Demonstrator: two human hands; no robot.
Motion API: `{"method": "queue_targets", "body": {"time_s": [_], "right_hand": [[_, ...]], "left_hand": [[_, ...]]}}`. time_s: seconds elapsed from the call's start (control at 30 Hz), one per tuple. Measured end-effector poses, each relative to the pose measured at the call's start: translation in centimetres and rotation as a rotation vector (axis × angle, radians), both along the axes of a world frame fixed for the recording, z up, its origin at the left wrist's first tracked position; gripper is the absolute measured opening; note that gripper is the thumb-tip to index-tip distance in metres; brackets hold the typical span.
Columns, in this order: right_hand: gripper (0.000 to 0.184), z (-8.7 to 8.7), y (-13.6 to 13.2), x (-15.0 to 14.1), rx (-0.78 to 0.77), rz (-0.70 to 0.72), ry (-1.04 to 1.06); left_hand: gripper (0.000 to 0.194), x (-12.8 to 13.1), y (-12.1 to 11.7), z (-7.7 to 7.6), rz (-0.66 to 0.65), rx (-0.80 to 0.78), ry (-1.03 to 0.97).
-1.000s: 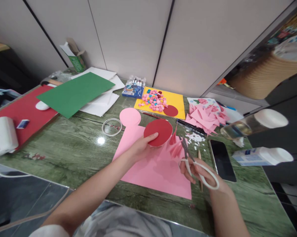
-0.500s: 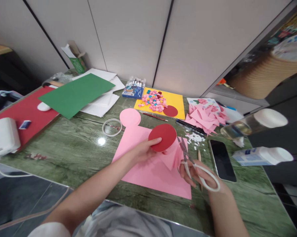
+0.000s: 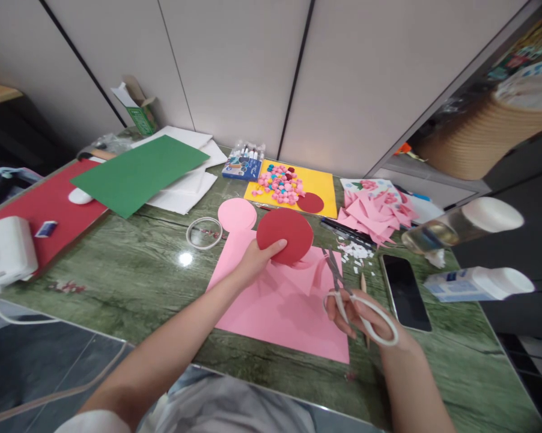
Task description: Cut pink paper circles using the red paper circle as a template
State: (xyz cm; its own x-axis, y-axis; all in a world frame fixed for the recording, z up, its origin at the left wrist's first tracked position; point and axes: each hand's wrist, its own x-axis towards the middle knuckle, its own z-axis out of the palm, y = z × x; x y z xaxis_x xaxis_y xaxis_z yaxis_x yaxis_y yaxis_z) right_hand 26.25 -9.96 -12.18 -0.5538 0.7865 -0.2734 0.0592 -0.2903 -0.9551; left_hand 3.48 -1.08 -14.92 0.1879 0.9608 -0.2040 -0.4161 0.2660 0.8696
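A red paper circle (image 3: 291, 231) is pinched in my left hand (image 3: 259, 258), thumb on top, fingers hidden beneath. Cut pink paper (image 3: 309, 273) hangs under the circle on its near right side; how it joins the circle is hidden. My right hand (image 3: 354, 313) grips white-handled scissors (image 3: 336, 273), fingers through the loops, blades pointing away and slightly apart. The blades are beside the pink paper, not clearly touching it. Below both hands a pink sheet (image 3: 280, 328) lies flat on the table. A pink paper circle (image 3: 237, 214) rests by its far left corner.
Pompoms (image 3: 282, 183) and another red circle (image 3: 311, 203) lie on yellow paper (image 3: 327, 186). Pink scraps (image 3: 374, 213), white bits (image 3: 356, 249), a phone (image 3: 406, 291) and bottles (image 3: 478, 284) are at right. A tape ring (image 3: 204, 233) and green sheet (image 3: 140, 171) are left.
My left hand has moved the red circle up and left, with the pink paper under it, away from the scissors. My right hand has barely moved.
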Motion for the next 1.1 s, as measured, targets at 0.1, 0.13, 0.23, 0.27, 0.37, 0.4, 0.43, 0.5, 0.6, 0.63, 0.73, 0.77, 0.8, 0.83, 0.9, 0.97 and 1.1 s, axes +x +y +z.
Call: {"method": "queue_targets", "body": {"time_s": [0.1,0.13,0.23,0.27,0.37,0.4,0.43,0.5,0.6,0.63,0.73,0.77,0.8,0.83,0.9,0.97,1.1], "right_hand": [[0.056,0.02,0.03,-0.03,-0.013,-0.007,-0.016],[0.056,0.04,0.04,-0.06,-0.012,-0.004,-0.006],[0.054,0.20,0.10,-0.17,0.005,0.003,0.024],[0.054,0.27,0.11,-0.21,0.012,0.003,0.026],[0.053,0.39,0.13,-0.31,0.019,0.001,0.018],[0.053,0.39,0.13,-0.33,0.018,-0.002,0.025],[0.052,0.38,0.12,-0.34,0.016,-0.005,0.037],[0.051,0.36,0.08,-0.38,0.010,-0.013,0.061],[0.047,0.40,0.03,-0.44,-0.008,-0.034,0.074],[0.046,0.42,0.01,-0.45,-0.016,-0.040,0.075],[0.045,0.47,-0.02,-0.49,-0.024,-0.044,0.075],[0.045,0.46,-0.03,-0.48,-0.020,-0.047,0.074],[0.045,0.43,-0.03,-0.46,-0.015,-0.051,0.070],[0.045,0.37,-0.03,-0.42,-0.009,-0.052,0.067],[0.045,0.23,-0.01,-0.33,-0.005,-0.044,0.054],[0.045,0.10,0.00,-0.23,-0.008,-0.026,0.040],[0.046,0.17,-0.01,-0.20,-0.005,-0.008,0.012]], "left_hand": [[0.037,-0.17,0.11,0.02,0.030,0.022,0.034],[0.036,-0.22,0.16,0.00,0.038,0.028,0.041],[0.035,-0.37,0.26,-0.02,0.059,0.046,0.062],[0.035,-0.42,0.27,-0.01,0.057,0.049,0.072],[0.034,-0.51,0.26,0.15,0.063,0.044,0.099],[0.034,-0.52,0.24,0.22,0.068,0.039,0.104],[0.034,-0.52,0.23,0.30,0.078,0.036,0.106],[0.035,-0.51,0.23,0.41,0.091,0.032,0.104],[0.035,-0.50,0.30,0.43,0.101,0.035,0.099],[0.035,-0.51,0.33,0.39,0.103,0.037,0.099],[0.034,-0.55,0.41,0.23,0.106,0.048,0.099],[0.034,-0.56,0.44,0.19,0.108,0.052,0.099],[0.035,-0.58,0.46,0.17,0.111,0.056,0.098],[0.035,-0.60,0.48,0.17,0.113,0.058,0.098],[0.035,-0.63,0.50,0.24,0.116,0.055,0.103],[0.035,-0.63,0.51,0.35,0.120,0.044,0.104],[0.035,-0.63,0.53,0.42,0.131,0.045,0.099]]}}
